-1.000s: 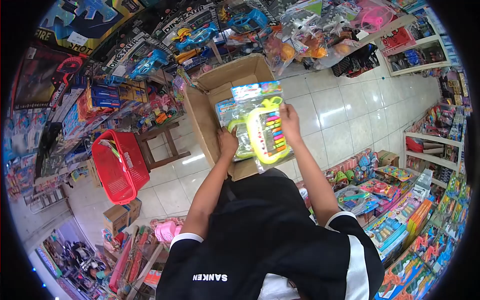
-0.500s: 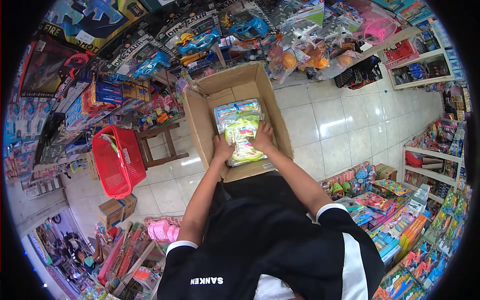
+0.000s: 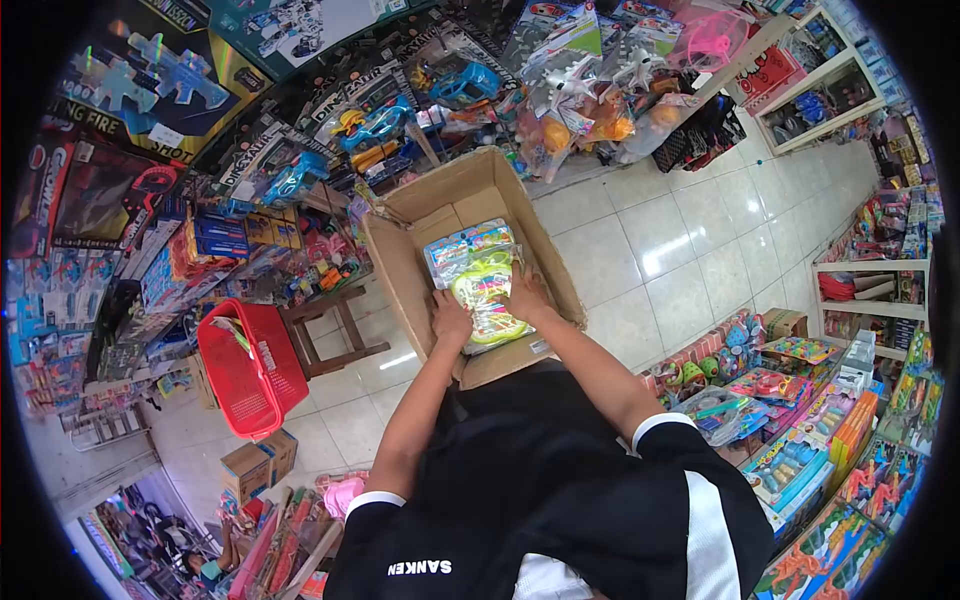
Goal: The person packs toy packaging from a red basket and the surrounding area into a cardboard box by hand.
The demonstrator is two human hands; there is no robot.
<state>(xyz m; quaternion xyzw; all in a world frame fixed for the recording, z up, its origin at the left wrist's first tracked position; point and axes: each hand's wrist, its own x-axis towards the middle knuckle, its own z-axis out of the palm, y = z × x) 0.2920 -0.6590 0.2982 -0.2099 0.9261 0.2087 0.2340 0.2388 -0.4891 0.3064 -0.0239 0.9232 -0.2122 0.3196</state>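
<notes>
A tall open cardboard box (image 3: 403,262) stands in front of my body. Inside it lies a clear plastic toy pack (image 3: 490,292) with yellow-green, ring-like contents. Above that, toward the box's far side, shows a blue printed toy pack (image 3: 455,245), partly covered by the yellow-green one. My left hand (image 3: 452,318) grips the near left edge of the yellow-green pack, fingers bent. My right hand (image 3: 528,298) grips its right side, with fingers stretching up along the plastic. The fingertips of both hands are partly hidden.
Left of the box are a wooden stool (image 3: 335,330) and a red plastic basket (image 3: 255,375). Hanging toy packs (image 3: 370,120) line the far side. Toy shelves (image 3: 780,400) stand on the right. A person (image 3: 215,565) is at lower left. Tiled floor (image 3: 670,240) runs right.
The view has shifted, so the box and basket sit lower in the picture. My hands stay on the yellow-green pack; the right fingers now reach farther up its side.
</notes>
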